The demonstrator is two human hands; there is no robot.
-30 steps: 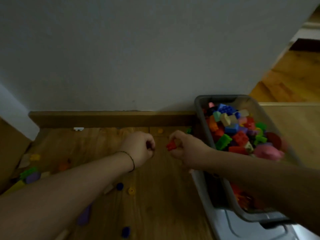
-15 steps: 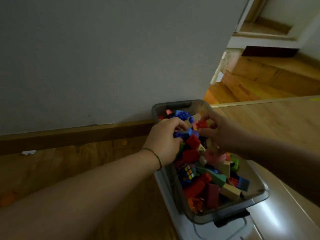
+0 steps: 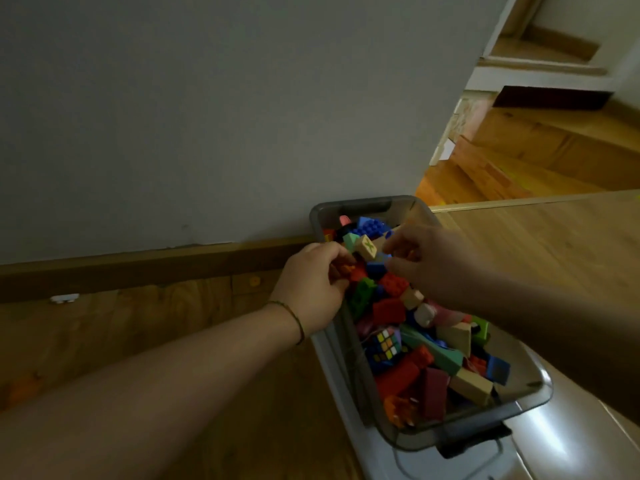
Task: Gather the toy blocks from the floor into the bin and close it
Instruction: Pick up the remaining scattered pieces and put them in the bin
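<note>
A grey translucent bin (image 3: pixel 349 211) stands against the wall, heaped with colourful toy blocks (image 3: pixel 415 344) and a puzzle cube (image 3: pixel 384 344). My left hand (image 3: pixel 311 289) reaches over the bin's left rim, its curled fingers round a small orange block (image 3: pixel 347 270) just above the pile. Over the far end of the pile hovers my right hand (image 3: pixel 429 263), fingers loosely bent with nothing visible in them. A red block (image 3: pixel 393 283) lies right beneath it.
The bin sits on a white lid (image 3: pixel 519 459) on the wooden floor. Loose pieces lie by the baseboard: a small orange one (image 3: pixel 255 280), a white one (image 3: pixel 64 298), and an orange one (image 3: pixel 20 386) at far left. Wooden steps (image 3: pixel 519 161) rise at right.
Both hands swung from the floor to above the bin. The red block my right hand pinched is out of its fingers. The left hand's fist has loosened.
</note>
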